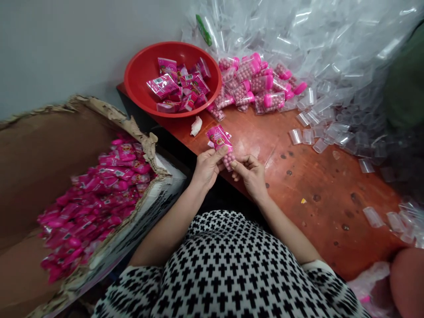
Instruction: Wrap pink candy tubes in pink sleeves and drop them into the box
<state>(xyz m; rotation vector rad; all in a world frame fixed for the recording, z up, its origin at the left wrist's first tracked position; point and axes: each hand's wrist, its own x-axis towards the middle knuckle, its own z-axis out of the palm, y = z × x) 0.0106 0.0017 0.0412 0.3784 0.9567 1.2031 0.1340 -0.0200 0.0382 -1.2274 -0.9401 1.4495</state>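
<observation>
Just past the table's near edge, both hands hold a small see-through bottle of pink candy balls [228, 160], tilted, with a pink printed wrapper [219, 138] around its upper part. My left hand [208, 167] is closed on the bottle from the left, its thumb pressed where the wrapper ends. From the other side, my right hand [250, 173] pinches the bottle's lower end between thumb and fingers. Behind them lies a pile of pink-capped candy bottles [261, 81]. The red bowl [132, 95] at the back left contains several pink wrappers or wrapped packs [164, 86].
A torn-edged cardboard box [29, 145] at left holds many pink wrapped packs [106, 190]. Transparent plastic tubes [326, 128] heap across the back and right of the reddish wooden table [281, 176]. A crumpled white scrap [196, 126] lies by the bowl. Something dark green [406, 79] stands at right.
</observation>
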